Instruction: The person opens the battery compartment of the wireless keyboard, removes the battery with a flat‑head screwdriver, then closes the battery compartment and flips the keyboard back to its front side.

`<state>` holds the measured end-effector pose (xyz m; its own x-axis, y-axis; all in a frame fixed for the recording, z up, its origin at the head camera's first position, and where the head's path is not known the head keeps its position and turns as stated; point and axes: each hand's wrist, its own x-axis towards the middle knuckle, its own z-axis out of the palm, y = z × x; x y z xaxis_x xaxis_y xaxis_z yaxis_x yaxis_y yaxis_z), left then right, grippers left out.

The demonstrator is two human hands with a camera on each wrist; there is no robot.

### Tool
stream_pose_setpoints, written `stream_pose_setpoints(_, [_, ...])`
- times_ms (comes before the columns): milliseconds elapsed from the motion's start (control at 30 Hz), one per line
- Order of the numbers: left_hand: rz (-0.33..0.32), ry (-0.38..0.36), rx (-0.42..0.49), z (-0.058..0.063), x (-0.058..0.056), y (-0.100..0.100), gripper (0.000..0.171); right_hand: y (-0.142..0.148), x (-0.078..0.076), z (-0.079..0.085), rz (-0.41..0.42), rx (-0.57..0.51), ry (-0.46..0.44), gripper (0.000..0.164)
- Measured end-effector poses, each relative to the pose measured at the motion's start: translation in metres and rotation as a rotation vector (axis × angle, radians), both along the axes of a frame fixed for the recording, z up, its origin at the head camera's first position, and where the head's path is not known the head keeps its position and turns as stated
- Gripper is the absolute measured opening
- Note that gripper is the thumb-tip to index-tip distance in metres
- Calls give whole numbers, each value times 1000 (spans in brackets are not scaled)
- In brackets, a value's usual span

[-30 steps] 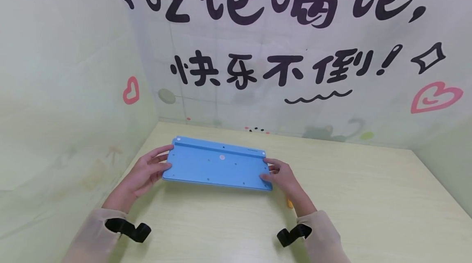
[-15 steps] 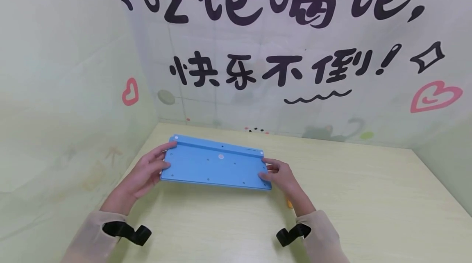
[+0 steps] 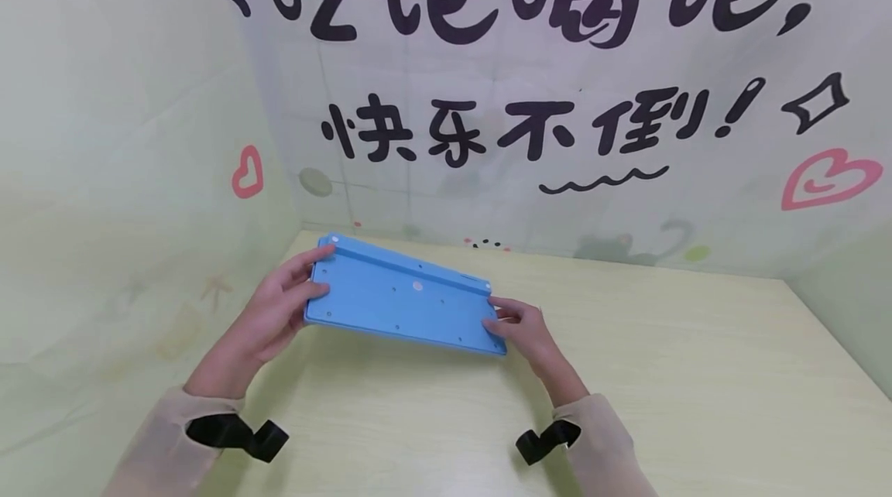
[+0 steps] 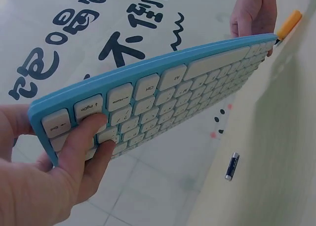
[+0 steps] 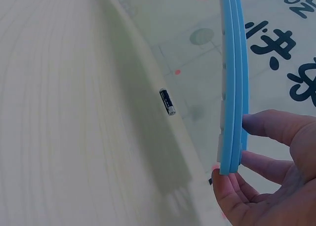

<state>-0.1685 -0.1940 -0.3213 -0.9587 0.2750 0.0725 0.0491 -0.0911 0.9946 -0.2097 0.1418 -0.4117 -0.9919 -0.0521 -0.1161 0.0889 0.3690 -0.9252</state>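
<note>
A light-blue keyboard [image 3: 407, 297] is held above the table, its underside facing the head camera. White keys [image 4: 170, 80] fill its other face in the left wrist view. My left hand [image 3: 275, 303] grips one end, with fingertips lying over the corner keys. At the opposite end my right hand [image 3: 524, 333] pinches the edge between thumb and fingers, and the right wrist view shows the blue rim [image 5: 234, 87] edge-on there. The keyboard tilts, its left end higher than its right.
A small dark battery [image 4: 232, 166] lies on the table [image 3: 662, 389] beyond the keyboard, hidden from the head view. An orange stick-like thing [image 4: 289, 24] shows near my right hand in the left wrist view. A printed cloth wall [image 3: 446, 195] borders the table's back.
The left end of the keyboard has risen with my left hand, so it tilts more. My right hand has shifted slightly left. The orange thing has gone out of sight in the head view.
</note>
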Motion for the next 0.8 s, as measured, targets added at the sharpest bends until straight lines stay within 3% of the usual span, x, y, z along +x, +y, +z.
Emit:
stream_pose_setpoints(533, [-22, -2, 56, 32, 8, 9, 57, -4, 0, -3, 86, -89, -5, 38])
stream_pose_setpoints(800, [12, -15, 32, 47, 15, 16, 60, -8, 3, -7, 129, -72, 4, 34])
